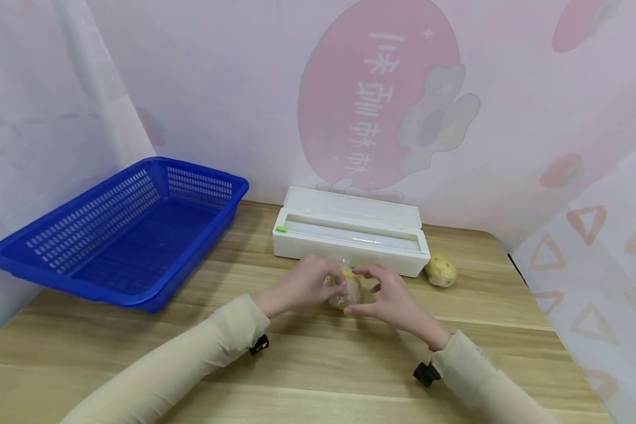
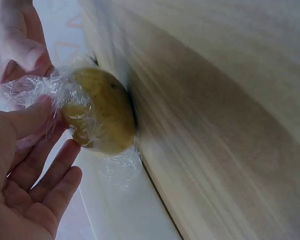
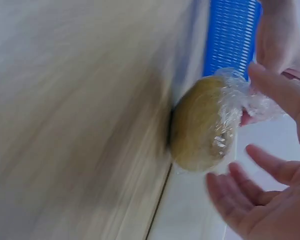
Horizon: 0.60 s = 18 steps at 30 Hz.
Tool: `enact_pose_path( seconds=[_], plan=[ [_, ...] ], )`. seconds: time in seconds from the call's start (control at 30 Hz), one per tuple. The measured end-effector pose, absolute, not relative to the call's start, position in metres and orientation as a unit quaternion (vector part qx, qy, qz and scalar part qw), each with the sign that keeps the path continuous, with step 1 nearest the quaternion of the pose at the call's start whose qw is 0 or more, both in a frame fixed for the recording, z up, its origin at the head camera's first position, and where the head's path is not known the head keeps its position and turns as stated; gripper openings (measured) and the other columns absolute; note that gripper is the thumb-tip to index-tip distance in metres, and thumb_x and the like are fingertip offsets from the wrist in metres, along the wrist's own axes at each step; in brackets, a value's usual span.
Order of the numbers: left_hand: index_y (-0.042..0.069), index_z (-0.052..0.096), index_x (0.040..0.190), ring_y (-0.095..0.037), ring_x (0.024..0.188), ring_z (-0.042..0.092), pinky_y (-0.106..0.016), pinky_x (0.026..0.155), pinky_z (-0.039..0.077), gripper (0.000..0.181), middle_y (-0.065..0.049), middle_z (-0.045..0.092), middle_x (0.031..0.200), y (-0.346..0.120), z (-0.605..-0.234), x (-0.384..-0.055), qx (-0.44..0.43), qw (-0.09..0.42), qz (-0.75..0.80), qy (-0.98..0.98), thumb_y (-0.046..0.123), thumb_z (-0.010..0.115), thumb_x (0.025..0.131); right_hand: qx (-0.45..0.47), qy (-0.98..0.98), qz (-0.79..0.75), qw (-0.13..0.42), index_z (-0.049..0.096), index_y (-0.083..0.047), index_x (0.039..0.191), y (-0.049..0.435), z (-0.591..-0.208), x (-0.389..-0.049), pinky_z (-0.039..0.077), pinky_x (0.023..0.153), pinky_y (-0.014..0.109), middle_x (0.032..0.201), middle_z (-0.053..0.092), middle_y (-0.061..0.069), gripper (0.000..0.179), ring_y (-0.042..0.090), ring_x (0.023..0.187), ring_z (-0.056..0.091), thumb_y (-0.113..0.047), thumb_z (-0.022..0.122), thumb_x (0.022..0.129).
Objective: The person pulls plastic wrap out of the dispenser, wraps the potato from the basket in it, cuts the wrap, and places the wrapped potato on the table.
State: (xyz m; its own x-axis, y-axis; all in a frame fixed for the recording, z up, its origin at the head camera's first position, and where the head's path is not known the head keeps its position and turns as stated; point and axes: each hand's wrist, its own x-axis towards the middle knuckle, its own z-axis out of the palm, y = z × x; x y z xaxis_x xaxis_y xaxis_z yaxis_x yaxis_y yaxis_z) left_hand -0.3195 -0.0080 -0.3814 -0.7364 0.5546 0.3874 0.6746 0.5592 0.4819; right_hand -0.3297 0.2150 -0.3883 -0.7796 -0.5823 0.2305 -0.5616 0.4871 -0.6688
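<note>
A potato [image 2: 102,112] wrapped in cling film [image 2: 72,92] rests on the wooden table, in front of the white box. Bunched film rises from its top, and my left hand [image 1: 307,285] pinches that film between thumb and forefinger. My right hand [image 1: 392,299] is held around the other side, fingers spread and bent, with a gap between them and the potato in the right wrist view. Another potato [image 1: 441,270], shiny with film at its lower end, lies by the right end of the white cling film box [image 1: 350,253].
The white box has its lid [image 1: 352,206] raised and a film roll [image 1: 355,234] inside; a small green piece [image 1: 281,228] sits at its left corner. A blue plastic basket [image 1: 191,277] stands at the left. A printed cloth [image 1: 244,88] hangs behind the table.
</note>
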Motion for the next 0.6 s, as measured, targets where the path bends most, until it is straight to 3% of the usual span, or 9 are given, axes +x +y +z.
enact_pose_path(
  seconds=[0.07,0.17,0.37,0.47,0.6],
  plan=[
    [0.015,0.078,0.082,-0.001,0.07,0.06,-0.022,0.066,0.049,0.004,0.01,0.072,0.081,-0.009,-0.382,-0.322,-0.346,0.101,-0.314,-0.878,0.017,0.079,0.085,-0.311,0.866,-0.389,0.031,0.059,-0.004,0.131,0.211,-0.388,-0.331,0.053,0.085,0.039,0.13,0.058,0.006,0.077,0.025,0.112,0.056,-0.041,0.088,0.071],
    [0.016,0.079,0.082,0.0,0.07,0.06,-0.025,0.066,0.051,0.004,0.01,0.072,0.081,-0.01,-0.383,-0.325,-0.337,0.103,-0.324,-0.878,0.018,0.079,0.085,-0.276,0.86,-0.426,0.055,0.06,-0.003,0.131,0.207,-0.387,-0.332,0.054,0.085,0.036,0.13,0.059,0.01,0.068,0.026,0.111,0.06,-0.035,0.086,0.077],
    [0.016,0.077,0.095,-0.003,0.085,0.065,-0.029,0.08,0.053,0.011,0.01,0.072,0.09,-0.013,-0.386,-0.328,-0.306,0.085,-0.37,-0.873,0.025,0.071,0.093,-0.221,0.847,-0.48,0.054,0.075,-0.009,0.105,0.202,-0.385,-0.335,0.057,0.069,0.031,0.112,0.069,0.008,0.032,0.024,0.084,0.07,-0.023,0.085,0.078],
    [0.009,0.07,0.114,-0.011,0.093,0.067,-0.031,0.085,0.052,0.032,0.001,0.071,0.105,-0.015,-0.387,-0.326,-0.291,0.065,-0.397,-0.868,0.031,0.072,0.091,-0.215,0.863,-0.456,0.028,0.078,-0.013,0.095,0.201,-0.385,-0.338,0.056,0.066,0.03,0.102,0.072,0.002,0.021,0.019,0.077,0.069,-0.023,0.086,0.077],
    [0.004,0.051,0.137,-0.017,0.102,0.065,-0.037,0.093,0.049,0.076,-0.01,0.062,0.127,-0.016,-0.388,-0.323,-0.28,0.029,-0.416,-0.865,0.035,0.086,0.077,-0.186,0.882,-0.433,0.013,0.079,-0.014,0.092,0.201,-0.385,-0.342,0.055,0.072,0.037,0.097,0.073,-0.003,0.024,0.018,0.084,0.067,-0.028,0.088,0.074]
  ],
)
